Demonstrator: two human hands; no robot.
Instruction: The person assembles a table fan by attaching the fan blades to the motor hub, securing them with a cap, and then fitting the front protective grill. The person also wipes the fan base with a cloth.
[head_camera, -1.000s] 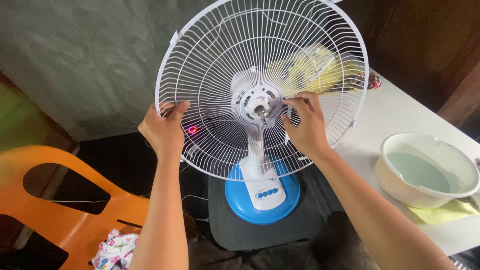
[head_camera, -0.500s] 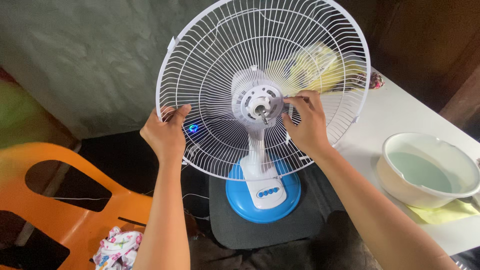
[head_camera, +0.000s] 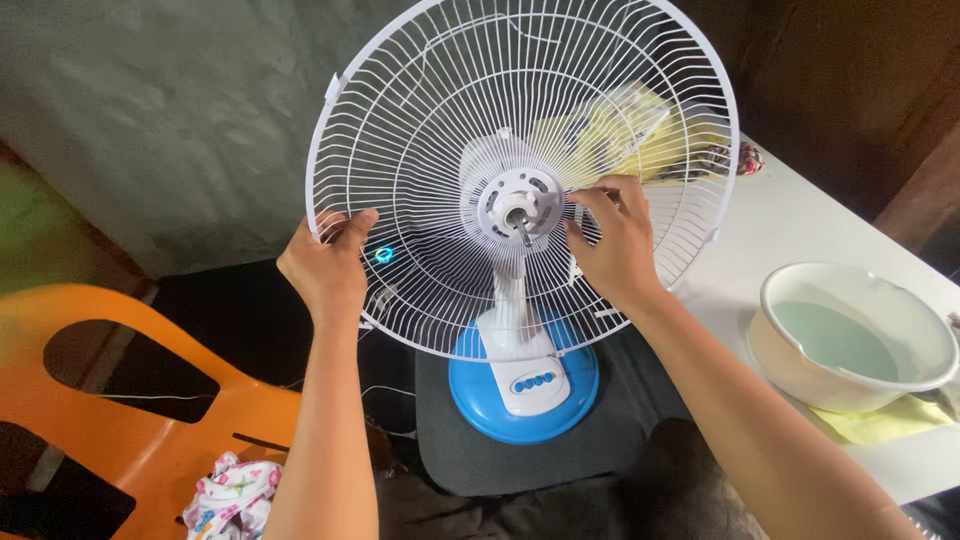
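Note:
A desk fan with a blue round base (head_camera: 480, 405) and a white stand stands on a dark grey mat (head_camera: 520, 450). Its white wire rear guard (head_camera: 440, 120) is mounted with no blades; the bare motor shaft (head_camera: 520, 228) sticks out of the hub. My left hand (head_camera: 328, 268) grips the guard's left rim. My right hand (head_camera: 612, 245) pinches the wires just right of the hub.
An orange plastic chair (head_camera: 120, 400) stands at the left, with a patterned cloth (head_camera: 228, 498) beside it. On the white table (head_camera: 790, 225) at the right sits a cream basin of water (head_camera: 850, 340) on a yellow cloth (head_camera: 885, 420). Yellow fabric (head_camera: 620, 140) lies behind the guard.
The view and fan shifted slightly left. Both hands keep their hold on the guard. A small light behind the guard went from red to blue.

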